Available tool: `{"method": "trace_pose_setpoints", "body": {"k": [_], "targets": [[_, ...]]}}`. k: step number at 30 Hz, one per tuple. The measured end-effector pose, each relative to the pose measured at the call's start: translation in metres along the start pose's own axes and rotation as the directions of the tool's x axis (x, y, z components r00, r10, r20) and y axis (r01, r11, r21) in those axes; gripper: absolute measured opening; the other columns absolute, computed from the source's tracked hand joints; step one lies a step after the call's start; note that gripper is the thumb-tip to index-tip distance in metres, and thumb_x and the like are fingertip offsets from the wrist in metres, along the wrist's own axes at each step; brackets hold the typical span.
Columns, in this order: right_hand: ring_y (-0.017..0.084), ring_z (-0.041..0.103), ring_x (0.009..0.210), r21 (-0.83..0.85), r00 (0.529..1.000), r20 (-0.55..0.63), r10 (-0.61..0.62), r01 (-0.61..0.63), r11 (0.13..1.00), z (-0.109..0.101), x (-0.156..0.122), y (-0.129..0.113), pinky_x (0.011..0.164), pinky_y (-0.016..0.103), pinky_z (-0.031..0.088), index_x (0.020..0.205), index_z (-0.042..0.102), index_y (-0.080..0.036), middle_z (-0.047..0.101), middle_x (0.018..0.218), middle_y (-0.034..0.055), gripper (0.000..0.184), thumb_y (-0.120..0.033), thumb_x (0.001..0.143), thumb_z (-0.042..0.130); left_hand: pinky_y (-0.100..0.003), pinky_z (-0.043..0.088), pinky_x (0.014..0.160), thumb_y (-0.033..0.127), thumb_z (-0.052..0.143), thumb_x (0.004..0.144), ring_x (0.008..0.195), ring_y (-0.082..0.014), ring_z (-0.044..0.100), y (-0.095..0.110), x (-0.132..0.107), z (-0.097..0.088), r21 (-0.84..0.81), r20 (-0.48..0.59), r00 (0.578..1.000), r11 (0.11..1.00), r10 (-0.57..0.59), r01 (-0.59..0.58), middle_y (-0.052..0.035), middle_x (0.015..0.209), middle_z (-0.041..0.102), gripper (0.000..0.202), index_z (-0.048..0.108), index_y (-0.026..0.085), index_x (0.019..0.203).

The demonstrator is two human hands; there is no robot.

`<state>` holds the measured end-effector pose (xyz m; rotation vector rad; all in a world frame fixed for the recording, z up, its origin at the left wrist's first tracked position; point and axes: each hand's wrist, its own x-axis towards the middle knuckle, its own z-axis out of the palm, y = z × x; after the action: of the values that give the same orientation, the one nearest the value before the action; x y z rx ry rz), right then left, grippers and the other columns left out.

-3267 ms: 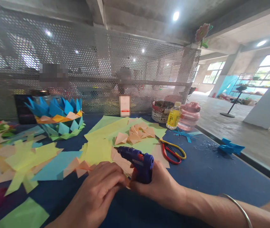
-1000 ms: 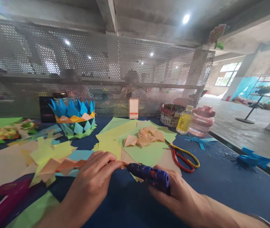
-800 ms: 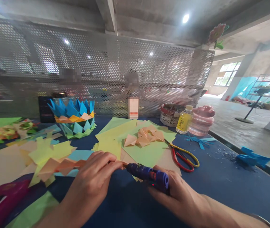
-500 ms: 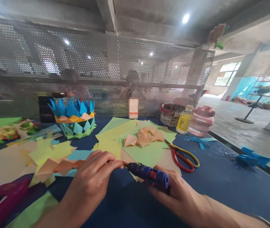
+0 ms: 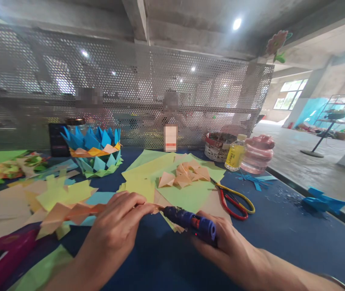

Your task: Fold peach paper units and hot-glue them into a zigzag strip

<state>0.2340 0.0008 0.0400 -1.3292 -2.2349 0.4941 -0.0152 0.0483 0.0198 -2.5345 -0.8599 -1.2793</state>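
My left hand [image 5: 114, 226] pinches one end of a folded orange paper strip [image 5: 56, 215], whose zigzag points trail out to the left over other papers. Part of that strip is hidden beneath the fingers. My right hand [image 5: 225, 240] is wrapped round a dark blue glue gun [image 5: 181, 218] with a small red light. Its nozzle points left and meets or nearly meets the paper at my left fingertips; actual contact is too small to tell. Beyond the gun, several folded orange paper pieces [image 5: 190, 173] lie on green paper sheets [image 5: 175, 196].
Scissors [image 5: 236, 202] with red and yellow handles lie right of the papers. A blue, orange and green paper basket [image 5: 95, 155] stands back left. A round basket [image 5: 216, 147], a yellow bottle [image 5: 235, 153] and a pink bottle [image 5: 257, 155] stand back right. A magenta object [image 5: 11, 252] is near left.
My left hand has shifted slightly left with the orange paper strip, drawing it a little away from the nozzle. The glue gun in my right hand stays almost still.
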Motion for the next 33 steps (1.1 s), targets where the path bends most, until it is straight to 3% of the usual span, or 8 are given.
{"method": "trace_pose_setpoints", "body": {"k": [6, 12, 15, 18, 21, 23, 28, 33], "targets": [[0.015, 0.056, 0.062, -0.032, 1.0, -0.001, -0.005, 0.005, 0.999, 0.0, 0.0, 0.002, 0.058, 0.025, 0.043, 0.082, 0.055, -0.02, 0.061, 0.071, 0.0003, 0.016, -0.028, 0.092, 0.046, -0.032, 0.038, 0.081, 0.001, 0.044, 0.095, 0.083, -0.0159, 0.053, -0.002, 0.0, -0.001, 0.017, 0.001, 1.0, 1.0, -0.013, 0.013, -0.0021, 0.088, 0.056, 0.025, 0.062, 0.018, 0.097], [0.014, 0.054, 0.062, -0.071, 0.999, -0.031, 0.013, -0.015, 0.997, 0.003, 0.001, 0.006, 0.059, 0.024, 0.042, 0.082, 0.053, -0.02, 0.058, 0.07, -0.001, 0.011, -0.022, 0.09, 0.047, -0.031, 0.04, 0.08, 0.003, 0.043, 0.095, 0.084, -0.0159, 0.057, -0.007, 0.001, -0.006, 0.055, -0.032, 0.999, 0.998, -0.03, 0.031, -0.0017, 0.088, 0.059, 0.028, 0.064, 0.021, 0.098], [0.014, 0.054, 0.063, -0.109, 0.997, -0.054, -0.053, 0.047, 0.993, 0.002, 0.001, 0.007, 0.06, 0.025, 0.042, 0.082, 0.052, -0.02, 0.057, 0.071, 0.0, 0.009, -0.02, 0.09, 0.047, -0.03, 0.042, 0.079, 0.006, 0.043, 0.095, 0.085, -0.0167, 0.058, -0.01, 0.001, -0.006, 0.078, -0.045, 0.997, 0.995, -0.058, 0.062, -0.0011, 0.089, 0.061, 0.028, 0.065, 0.024, 0.097], [0.016, 0.055, 0.07, -0.08, 0.985, 0.057, -0.165, 0.169, 0.982, -0.001, 0.001, 0.006, 0.063, 0.026, 0.043, 0.088, 0.055, -0.019, 0.059, 0.082, 0.0036, 0.006, -0.023, 0.083, 0.057, -0.029, 0.043, 0.078, 0.011, 0.044, 0.096, 0.087, -0.0174, 0.059, -0.014, 0.0, -0.005, 0.066, -0.056, 0.993, 0.992, -0.105, 0.109, -0.0006, 0.089, 0.062, 0.025, 0.065, 0.025, 0.096], [0.017, 0.055, 0.075, -0.102, 0.97, 0.162, -0.178, 0.196, 0.975, -0.001, 0.001, 0.003, 0.064, 0.026, 0.043, 0.089, 0.057, -0.018, 0.059, 0.091, 0.0045, 0.029, -0.016, 0.065, 0.073, -0.029, 0.044, 0.078, 0.013, 0.046, 0.096, 0.087, -0.0172, 0.059, -0.016, -0.001, -0.003, 0.068, -0.075, 0.99, 0.99, -0.118, 0.123, -0.0003, 0.087, 0.062, 0.023, 0.065, 0.024, 0.093], [0.016, 0.054, 0.074, -0.123, 0.962, 0.207, -0.176, 0.204, 0.971, 0.001, 0.001, 0.002, 0.065, 0.025, 0.042, 0.087, 0.058, -0.018, 0.059, 0.091, 0.003, 0.034, -0.011, 0.059, 0.076, -0.029, 0.044, 0.077, 0.012, 0.046, 0.096, 0.086, -0.0169, 0.059, -0.016, -0.001, -0.003, 0.069, -0.068, 0.991, 0.991, -0.114, 0.118, -0.0003, 0.086, 0.062, 0.022, 0.064, 0.024, 0.093], [0.016, 0.057, 0.081, -0.098, 0.94, 0.271, -0.207, 0.241, 0.966, 0.003, 0.004, 0.002, 0.068, 0.023, 0.044, 0.089, 0.062, -0.016, 0.06, 0.092, 0.0021, 0.034, -0.014, 0.059, 0.079, -0.029, 0.044, 0.077, 0.01, 0.045, 0.096, 0.086, -0.0167, 0.059, -0.014, 0.0, -0.003, 0.068, -0.059, 0.993, 0.992, -0.107, 0.111, -0.0002, 0.087, 0.062, 0.024, 0.064, 0.024, 0.094], [0.017, 0.059, 0.092, -0.021, 0.908, 0.327, -0.261, 0.283, 0.959, -0.008, 0.002, -0.007, 0.08, 0.023, 0.047, 0.091, 0.067, -0.017, 0.062, 0.102, 0.0043, 0.029, -0.019, 0.064, 0.078, -0.028, 0.042, 0.077, 0.009, 0.044, 0.096, 0.085, -0.0166, 0.058, -0.013, 0.001, -0.004, 0.041, -0.052, 0.993, 0.993, -0.108, 0.11, -0.0004, 0.085, 0.061, 0.024, 0.064, 0.022, 0.092]]}}
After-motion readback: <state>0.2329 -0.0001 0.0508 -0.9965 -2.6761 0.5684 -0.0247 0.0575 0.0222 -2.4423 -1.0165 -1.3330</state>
